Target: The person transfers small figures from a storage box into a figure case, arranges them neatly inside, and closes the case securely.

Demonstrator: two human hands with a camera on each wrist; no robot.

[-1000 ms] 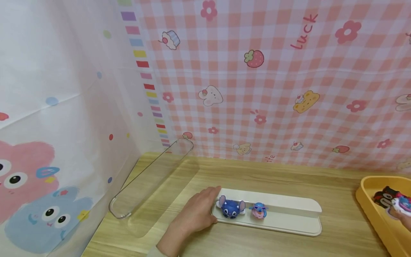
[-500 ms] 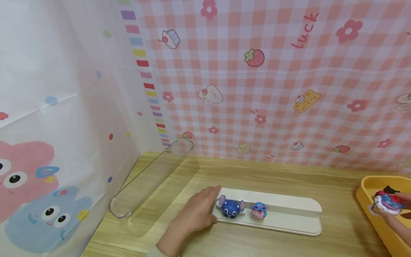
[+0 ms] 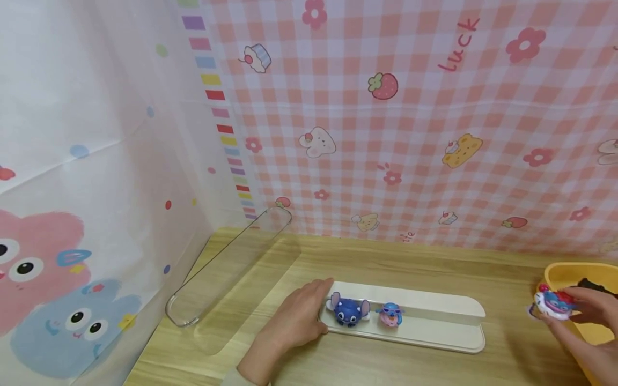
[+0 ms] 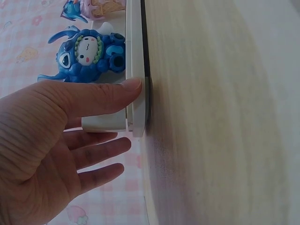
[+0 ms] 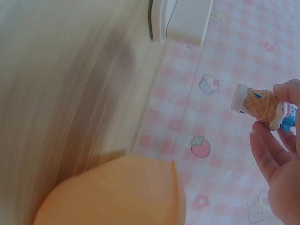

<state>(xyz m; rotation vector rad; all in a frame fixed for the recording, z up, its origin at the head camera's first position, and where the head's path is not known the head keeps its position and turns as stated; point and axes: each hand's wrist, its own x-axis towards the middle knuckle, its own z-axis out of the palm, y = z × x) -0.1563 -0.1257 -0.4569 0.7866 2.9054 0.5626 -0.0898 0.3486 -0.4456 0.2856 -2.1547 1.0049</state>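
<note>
My left hand (image 3: pixel 289 324) grips the left end of a long white stepped display base (image 3: pixel 439 333); in the left wrist view the thumb lies on its front edge. On its lower step stand a dark blue big-eared figurine (image 3: pixel 348 312), close to that hand, and a smaller blue-and-pink figurine (image 3: pixel 390 315) with sunglasses. At the far right my right hand (image 3: pixel 591 332) pinches a blue, red and white figurine (image 3: pixel 554 304) between thumb and fingers, raised by the bin's left rim. The right wrist view shows a waffle-cone part (image 5: pixel 260 104) on this figurine.
A yellow bin (image 3: pixel 579 267) stands at the right edge, with a dark item (image 3: pixel 591 285) inside. A long clear cover (image 3: pixel 219 258) lies slanted at the left. Behind the wooden table (image 3: pixel 415 260) hangs a pink checked cloth (image 3: pixel 347 177), with a white printed cloth (image 3: pixel 116 177) on the left.
My right hand has lifted the pinched figurine out from over the yellow bin and moved it left, past the bin's rim. My left hand and the base have stayed in place.
</note>
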